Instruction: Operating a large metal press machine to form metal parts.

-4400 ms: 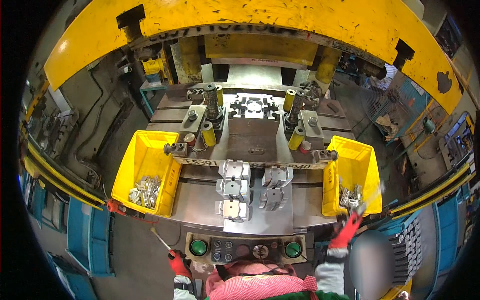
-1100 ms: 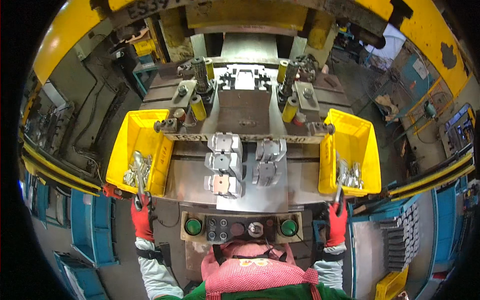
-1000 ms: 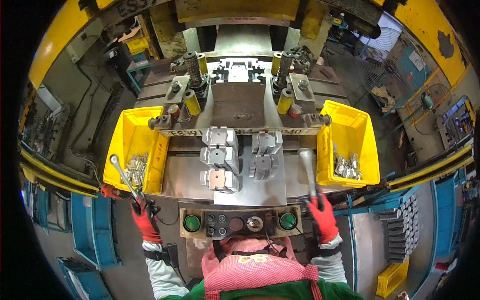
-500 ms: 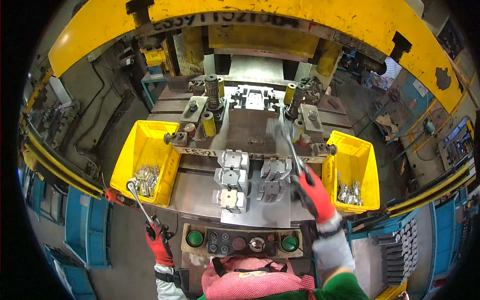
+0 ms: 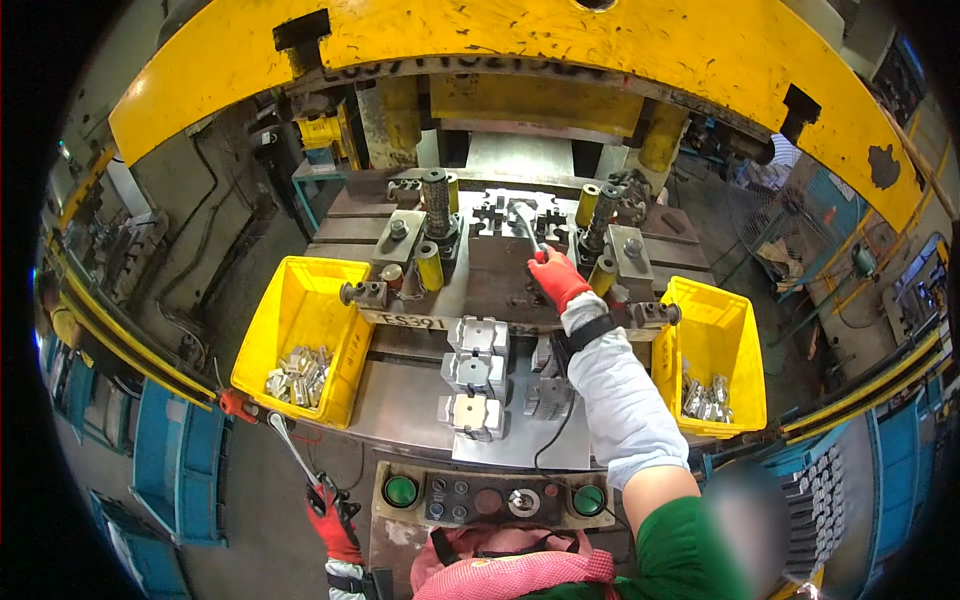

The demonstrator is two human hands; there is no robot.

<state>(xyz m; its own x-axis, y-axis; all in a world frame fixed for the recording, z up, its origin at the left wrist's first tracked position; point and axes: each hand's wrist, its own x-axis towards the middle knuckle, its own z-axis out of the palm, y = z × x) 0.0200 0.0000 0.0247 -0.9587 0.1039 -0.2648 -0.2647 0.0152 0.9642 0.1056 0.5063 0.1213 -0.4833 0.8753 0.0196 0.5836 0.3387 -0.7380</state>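
Head camera gives me both gloved hands. The right hand (image 5: 556,278) has its fingers wrapped around the handle of a silver tool (image 5: 530,229), whose far end sits over the patterned die (image 5: 484,222); I cannot tell whether they touch. The left hand (image 5: 332,520) is curled around the lower end of a second tool (image 5: 291,444), its head by the near edge of the left yellow bin (image 5: 345,352). I judge both tools stiff, manageable one-handed, with smooth shafts that could slip, so I favour gripping the handle ends. Metal stacks (image 5: 472,372) stand nearer, on the surface (image 5: 395,392).
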